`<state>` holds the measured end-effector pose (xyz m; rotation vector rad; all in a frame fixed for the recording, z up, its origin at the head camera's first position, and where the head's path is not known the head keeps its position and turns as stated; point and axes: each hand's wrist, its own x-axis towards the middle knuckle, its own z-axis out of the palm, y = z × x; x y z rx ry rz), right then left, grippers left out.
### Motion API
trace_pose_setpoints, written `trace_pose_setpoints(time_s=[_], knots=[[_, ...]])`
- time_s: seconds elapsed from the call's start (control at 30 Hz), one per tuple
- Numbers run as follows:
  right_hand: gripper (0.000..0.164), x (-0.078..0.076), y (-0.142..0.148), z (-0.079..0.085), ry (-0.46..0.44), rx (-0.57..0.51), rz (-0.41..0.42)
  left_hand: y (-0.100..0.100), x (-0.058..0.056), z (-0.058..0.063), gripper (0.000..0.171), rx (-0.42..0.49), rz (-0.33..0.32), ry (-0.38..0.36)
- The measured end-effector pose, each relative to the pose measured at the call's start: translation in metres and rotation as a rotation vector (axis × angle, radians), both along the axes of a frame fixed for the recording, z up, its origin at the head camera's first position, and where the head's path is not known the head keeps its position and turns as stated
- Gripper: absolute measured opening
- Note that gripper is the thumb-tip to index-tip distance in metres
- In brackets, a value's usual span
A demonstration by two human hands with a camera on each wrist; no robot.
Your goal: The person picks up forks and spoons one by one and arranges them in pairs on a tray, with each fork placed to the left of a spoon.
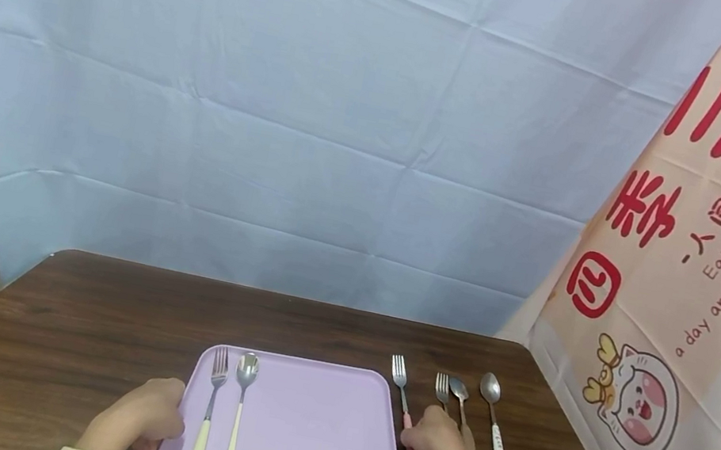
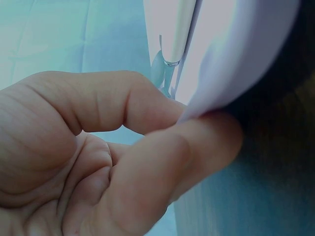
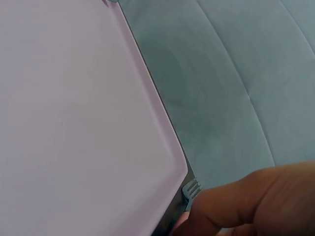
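A lilac tray [image 1: 316, 434] lies on the table, bearing a fork [image 1: 204, 423] and a spoon [image 1: 238, 413], both with cream handles, side by side along its left part. My left hand [image 1: 142, 416] pinches the tray's left rim; in the left wrist view the thumb and finger meet on the rim [image 2: 216, 93]. Just beyond the tray's right edge, my right hand [image 1: 438, 440] grips a pink-handled fork [image 1: 401, 381] by its handle, tines pointing away. Its tines also show in the right wrist view, close to the tray's corner.
Right of the tray lie another fork [image 1: 443, 388] and a spoon [image 1: 460, 391], their handles partly hidden by my right hand. Farther right is a spoon with a white patterned handle [image 1: 497, 446]. Cloth curtains [image 1: 319, 129] hang behind the dark wooden table [image 1: 119, 319].
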<state>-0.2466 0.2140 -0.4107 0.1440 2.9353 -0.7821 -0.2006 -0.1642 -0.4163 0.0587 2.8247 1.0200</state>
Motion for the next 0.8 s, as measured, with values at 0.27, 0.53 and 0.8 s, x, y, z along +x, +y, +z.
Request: trace_pose_setpoints(time_s=[0.27,0.53,0.8], knots=[[0.025,-0.001,-0.001,-0.002,0.002,0.012,0.002,0.0,0.0,0.0,0.01,0.003,-0.001,0.01],[0.025,-0.001,-0.002,0.0,0.009,0.009,-0.004,-0.001,0.001,0.0,0.01,-0.011,0.0,0.001],[0.025,0.004,-0.01,0.013,0.015,-0.035,0.008,0.0,0.001,0.0,0.01,-0.015,0.001,0.001]])
